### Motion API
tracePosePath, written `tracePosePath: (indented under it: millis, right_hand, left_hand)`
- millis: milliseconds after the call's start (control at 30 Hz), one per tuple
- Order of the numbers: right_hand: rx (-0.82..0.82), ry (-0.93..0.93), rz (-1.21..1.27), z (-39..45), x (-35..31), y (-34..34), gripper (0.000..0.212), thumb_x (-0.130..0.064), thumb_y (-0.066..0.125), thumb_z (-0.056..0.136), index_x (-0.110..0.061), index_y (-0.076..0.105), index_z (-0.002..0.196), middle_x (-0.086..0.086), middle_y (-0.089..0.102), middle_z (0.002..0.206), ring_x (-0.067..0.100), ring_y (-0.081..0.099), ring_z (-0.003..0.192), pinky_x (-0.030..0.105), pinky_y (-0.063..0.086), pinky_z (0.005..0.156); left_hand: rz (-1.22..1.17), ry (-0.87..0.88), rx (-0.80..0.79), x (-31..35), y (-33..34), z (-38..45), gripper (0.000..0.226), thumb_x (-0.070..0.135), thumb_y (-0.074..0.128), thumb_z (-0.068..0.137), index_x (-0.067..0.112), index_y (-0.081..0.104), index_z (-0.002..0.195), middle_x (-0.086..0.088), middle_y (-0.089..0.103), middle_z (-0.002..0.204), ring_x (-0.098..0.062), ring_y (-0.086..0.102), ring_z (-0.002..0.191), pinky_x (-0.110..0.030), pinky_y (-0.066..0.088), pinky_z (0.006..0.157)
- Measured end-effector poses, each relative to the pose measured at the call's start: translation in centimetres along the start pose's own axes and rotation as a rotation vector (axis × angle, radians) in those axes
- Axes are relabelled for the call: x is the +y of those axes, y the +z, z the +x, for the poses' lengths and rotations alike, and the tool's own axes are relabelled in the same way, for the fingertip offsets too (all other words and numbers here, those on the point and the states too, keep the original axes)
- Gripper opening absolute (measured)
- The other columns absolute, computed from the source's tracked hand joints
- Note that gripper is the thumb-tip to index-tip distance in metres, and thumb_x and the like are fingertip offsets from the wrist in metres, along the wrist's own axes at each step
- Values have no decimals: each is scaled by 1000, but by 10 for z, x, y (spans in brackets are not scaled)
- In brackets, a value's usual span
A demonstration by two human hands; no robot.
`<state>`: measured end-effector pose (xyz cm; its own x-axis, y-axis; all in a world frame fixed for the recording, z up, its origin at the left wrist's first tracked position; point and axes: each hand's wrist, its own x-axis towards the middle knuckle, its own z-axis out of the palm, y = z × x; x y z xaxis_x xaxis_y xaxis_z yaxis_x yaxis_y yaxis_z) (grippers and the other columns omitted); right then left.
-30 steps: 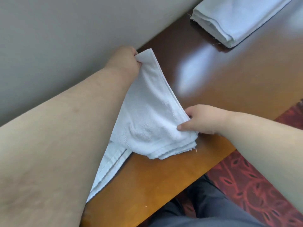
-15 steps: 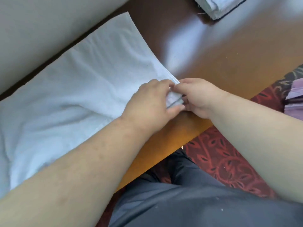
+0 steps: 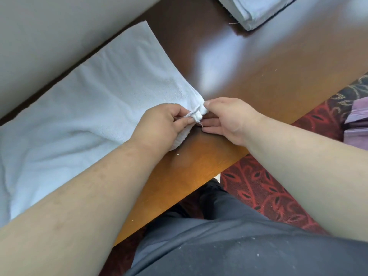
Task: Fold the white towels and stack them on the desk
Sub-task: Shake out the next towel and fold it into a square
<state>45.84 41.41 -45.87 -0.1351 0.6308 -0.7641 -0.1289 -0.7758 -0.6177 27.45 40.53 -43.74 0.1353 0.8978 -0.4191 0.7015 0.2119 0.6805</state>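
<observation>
The left hand's thumb and forefinger [image 3: 184,120] pinch the bunched near corner of a white terry-cloth towel [image 3: 95,108], the other fingers curled under against the cloth. Facing them, the right hand's thumb [image 3: 209,103] presses the same corner from the other side, with its fingers laid flatter beneath — both hands closed on one small fold of fabric, a loose thread hanging from it.

The left hand [image 3: 161,126] rests knuckles-up on the towel's edge; the right hand [image 3: 229,118] sits just beside it on bare wood, palm turned inward. Both forearms run back toward the camera, bare.

From the pinched corner the towel spreads away to the left, lying mostly flat on the glossy brown wooden desk [image 3: 268,76], with soft wrinkles near its lower left and its far edge running along the beige wall [image 3: 49,36]. Its right-hand edge slants up to a far corner near the wall.

Well apart, at the top edge of the view, a stack of folded white towels [image 3: 256,10] lies on the desk, only partly in frame.

Below the desk edge show dark grey trousers [image 3: 229,246] and a red patterned carpet [image 3: 264,188] — at the far right, a blurred purple-pink object [image 3: 358,120] I cannot identify.
</observation>
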Motion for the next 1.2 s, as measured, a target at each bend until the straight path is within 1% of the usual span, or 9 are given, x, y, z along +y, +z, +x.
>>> tracePosePath:
  millis: [100,200,300,400,567,700,867,1067,1200]
  right_hand:
    - [145,-48,-74,5,5,-3,13,-21,53,100,-13,63,104,13,72,97,18,75,76,27,59,63]
    - [149,-66,-128,5,7,-4,17,-22,50,100,-13,64,105,13,73,98,17,75,78,28,59,66]
    - [101,-38,-24,2,5,-4,27,-23,45,99,-10,64,115,12,75,101,21,75,83,29,60,68]
    - [78,-11,33,-1,3,-7,39,-44,53,96,-12,64,116,9,75,102,22,75,87,33,60,75]
    - [-2,-67,-77,0,10,-10,27,-26,62,98,-8,64,118,13,73,108,21,73,97,30,59,80]
    - [-59,-44,-12,-1,7,-16,25,-29,58,100,-12,65,117,6,75,107,20,73,97,28,58,73]
    - [24,15,-36,-1,3,-10,55,-59,60,87,-13,66,116,9,73,109,22,74,93,31,60,68]
    - [255,-193,-610,-4,5,3,18,-37,57,93,-21,65,97,4,74,79,15,73,67,34,60,66]
    - [363,-309,-1081,-7,0,14,14,-32,54,88,-22,50,96,-4,59,84,18,59,75,31,40,57]
  left_hand:
    - [-77,19,154,6,3,1,9,44,70,83,39,65,79,28,62,73,7,56,68,-9,40,60]
    - [14,88,220,20,11,8,16,51,66,82,36,60,80,19,59,74,5,54,73,-11,35,57]
    - [160,104,195,29,20,19,21,49,66,85,32,55,80,15,55,78,0,53,74,-16,33,57]
    - [269,36,91,29,28,24,24,50,67,84,31,53,81,10,55,83,-14,53,75,-28,35,60]
    - [191,23,31,24,17,18,14,39,69,88,29,62,95,16,54,79,-6,52,74,-17,34,59]
    - [160,124,202,17,12,1,8,40,59,94,35,55,89,16,50,87,1,50,78,-11,34,64]
    - [424,245,16,12,26,-2,18,36,53,98,22,63,103,0,56,99,-20,51,98,-28,39,81]
    - [591,185,178,-6,22,-21,33,23,57,90,25,54,123,-1,55,114,-26,50,104,-37,42,82]
    - [733,97,175,-20,9,-36,46,18,64,80,30,49,122,3,50,114,-24,46,104,-34,33,82]
